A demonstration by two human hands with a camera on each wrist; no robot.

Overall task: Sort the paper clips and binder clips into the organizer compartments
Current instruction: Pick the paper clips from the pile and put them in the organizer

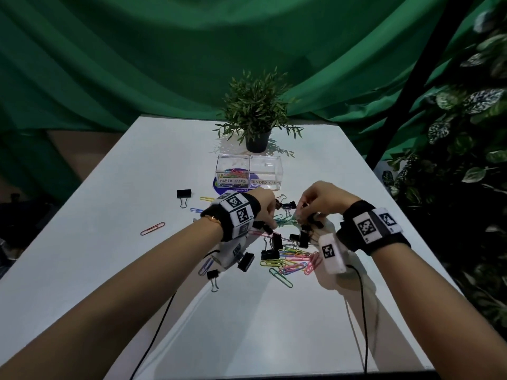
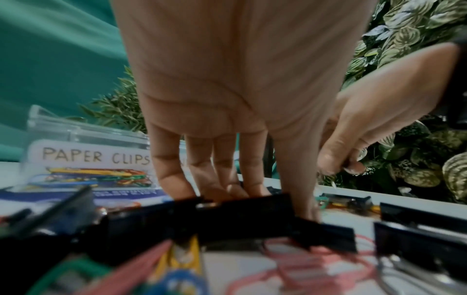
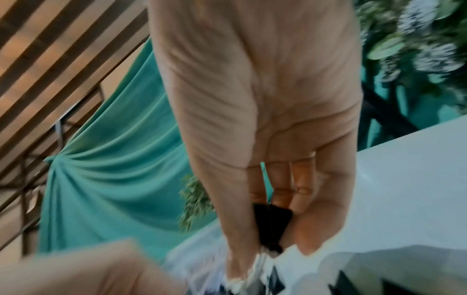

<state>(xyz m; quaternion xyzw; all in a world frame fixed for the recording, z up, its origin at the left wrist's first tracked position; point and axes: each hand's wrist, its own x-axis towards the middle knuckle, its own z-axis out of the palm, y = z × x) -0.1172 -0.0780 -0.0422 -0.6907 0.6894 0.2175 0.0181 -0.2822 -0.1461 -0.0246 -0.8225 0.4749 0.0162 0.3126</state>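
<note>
You're sitting early in the sort. The organizer (image 1: 277, 165) is standing mid-bench in front of the potted plant (image 1: 255, 113); its PAPER CLIPS compartment (image 1: 233, 175) is holding a small colourful batch, while the BINDER CLIPS compartment (image 1: 265, 171) is looking empty. Most of the work is left: a mixed pile of paper clips (image 1: 290, 260) and black binder clips (image 1: 277, 241) is lying near you, between your wrists, plus strays: one binder clip (image 1: 183, 193) and a pink paper clip (image 1: 152, 228) well off to the left.

Your left hand (image 1: 262, 208) is reaching down into the pile with fingers (image 2: 202, 169) nearly straight, touching a black binder clip (image 2: 235, 209); I'm not seeing a closed grip. Your right hand (image 1: 319, 200) is pinching a small black binder clip (image 3: 271, 223) between thumb and fingers, just above the pile.

Room-wise, the bench (image 1: 109, 242) is giving you open surface on both sides and toward you. The path to the organizer is short and looking unobstructed. Bench edges are staying well apart from the pile; the wrist cables (image 1: 362, 311) are trailing off the near edge, so I'm judging a snag risk there.
</note>
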